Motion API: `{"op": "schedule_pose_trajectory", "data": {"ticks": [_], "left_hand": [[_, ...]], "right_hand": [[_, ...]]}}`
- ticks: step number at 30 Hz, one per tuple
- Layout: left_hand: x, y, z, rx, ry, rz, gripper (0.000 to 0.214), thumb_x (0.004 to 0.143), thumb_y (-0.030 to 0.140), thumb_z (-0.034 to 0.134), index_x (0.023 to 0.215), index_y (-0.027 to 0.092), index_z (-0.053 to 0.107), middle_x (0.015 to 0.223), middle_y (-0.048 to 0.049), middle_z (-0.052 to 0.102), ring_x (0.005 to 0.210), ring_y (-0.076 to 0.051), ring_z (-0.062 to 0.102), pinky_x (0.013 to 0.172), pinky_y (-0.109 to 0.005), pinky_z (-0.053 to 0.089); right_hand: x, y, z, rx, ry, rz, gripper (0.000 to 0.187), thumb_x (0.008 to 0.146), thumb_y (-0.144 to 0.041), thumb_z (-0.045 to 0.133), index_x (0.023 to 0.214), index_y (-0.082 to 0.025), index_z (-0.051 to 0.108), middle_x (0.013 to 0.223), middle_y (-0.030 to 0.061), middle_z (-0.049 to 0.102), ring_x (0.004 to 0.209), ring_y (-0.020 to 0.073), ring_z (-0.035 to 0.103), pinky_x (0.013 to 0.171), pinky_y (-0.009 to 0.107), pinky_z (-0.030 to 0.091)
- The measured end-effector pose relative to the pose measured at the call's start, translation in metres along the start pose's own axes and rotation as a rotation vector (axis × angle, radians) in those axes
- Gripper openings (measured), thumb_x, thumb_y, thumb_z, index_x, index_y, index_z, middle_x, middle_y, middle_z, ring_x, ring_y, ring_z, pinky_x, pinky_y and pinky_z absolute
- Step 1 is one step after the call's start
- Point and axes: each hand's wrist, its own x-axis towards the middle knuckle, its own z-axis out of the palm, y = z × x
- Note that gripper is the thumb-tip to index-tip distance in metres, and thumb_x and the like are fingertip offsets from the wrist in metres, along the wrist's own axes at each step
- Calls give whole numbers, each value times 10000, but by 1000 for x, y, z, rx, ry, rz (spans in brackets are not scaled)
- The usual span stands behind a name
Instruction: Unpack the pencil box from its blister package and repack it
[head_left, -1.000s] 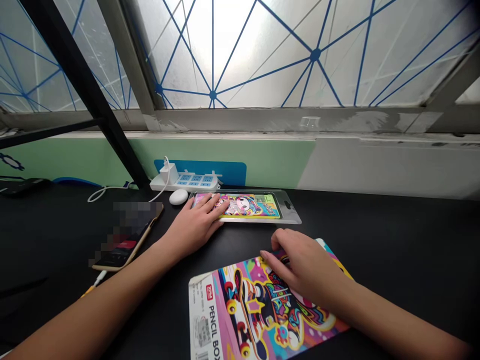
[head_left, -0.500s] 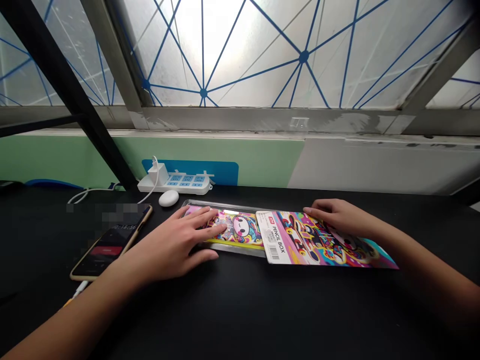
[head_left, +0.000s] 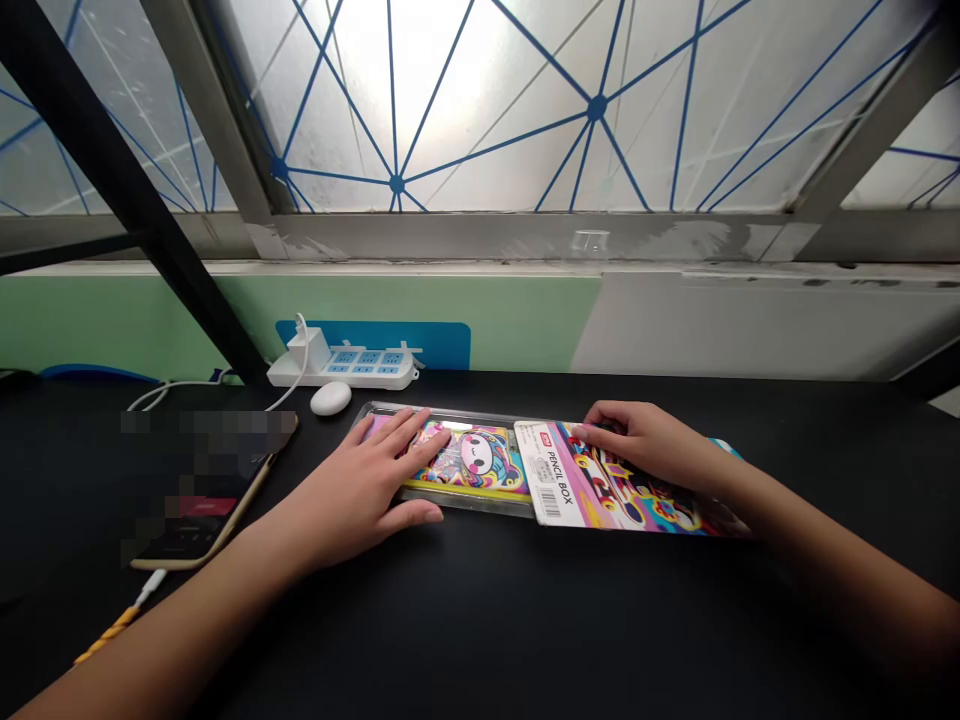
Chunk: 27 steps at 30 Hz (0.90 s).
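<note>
Left hand (head_left: 367,490) palm down, fingers spread, no grip here, just resting over the left end of the pencil box (head_left: 487,455), cartoon-printed and lying in its clear plastic tray (head_left: 465,501). Across to the right hand (head_left: 660,445): fingers bent at the far edge of the printed card (head_left: 559,475), but whether they pinch it, I can't tell. The card overlaps the tray's right end, between the hands. Looks light, bendy, glossy enough to slide; take it by an edge. The box should be light and fairly stiff, best held by its long sides; that thin tray might crease or crack. Beneath both hands, a smooth black table (head_left: 525,620). Left of the left hand, a smartphone (head_left: 201,540); beyond its knuckles, a white oval case (head_left: 331,399) and power strip (head_left: 352,379). Farther out, a green-and-grey wall (head_left: 525,315), then a frosted window (head_left: 487,80).
</note>
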Motion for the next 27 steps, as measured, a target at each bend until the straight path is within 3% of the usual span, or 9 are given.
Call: {"op": "schedule_pose_trajectory", "data": {"ticks": [5,12,27], "left_hand": [[1,-1,-1,18,-26,6,797,986,762,374,1641,314,296,1713,-86,233,1571,-372,265,1222,-664,257],[0,-4,1,25,-6,22,762,997,732,408,1639,342,282,1713,-82,237,1559,-375,297,1222,-669,249],[-1,-11,5,-19,59,42,664,1018,642,482,1617,401,326,1693,-72,318,1533,-363,360,1230,-630,261]], "right_hand": [[4,19,-17,31,-75,21,493,800,-740,662,775,-249,697,750,20,699,676,199,596,582,301,402],[3,29,-30,60,-94,75,548,724,-782,712,762,-236,694,719,14,679,651,186,571,562,296,375],[0,35,-42,26,-43,53,521,744,-770,703,765,-249,719,729,20,710,649,196,600,572,308,403]]}}
